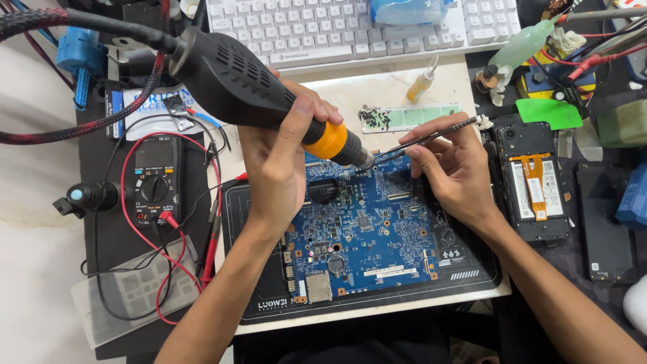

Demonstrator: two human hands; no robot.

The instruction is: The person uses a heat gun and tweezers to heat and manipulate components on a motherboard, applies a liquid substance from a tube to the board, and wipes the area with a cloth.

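I see my left hand (280, 158) closed fully around the black handle of a hot air gun (249, 84). The fingers wrap the grip and the thumb lies along the top, near the orange collar. The gun is tilted, its thick hose goes up to the left, and its metal nozzle points down to the right, just above the upper edge of the blue circuit board (360, 226). The left forearm comes from the bottom of the view and rises over the left part of the board.

My right hand (448, 168) is almost closed in a pinch. Thumb and first fingers hold thin tweezers (431, 138) like a pen. The tips of the tweezers point left and meet the board just beside the nozzle. I cannot tell if they grip any small part there. The right forearm enters from the lower right corner, and the hand is over the right upper side of the board.

The board lies flat on a black work mat (472, 273), in the middle of the desk. A multimeter (155, 178) with red and black leads is to the left, a white keyboard (350, 27) is above, and an opened phone (532, 185) is to the right.
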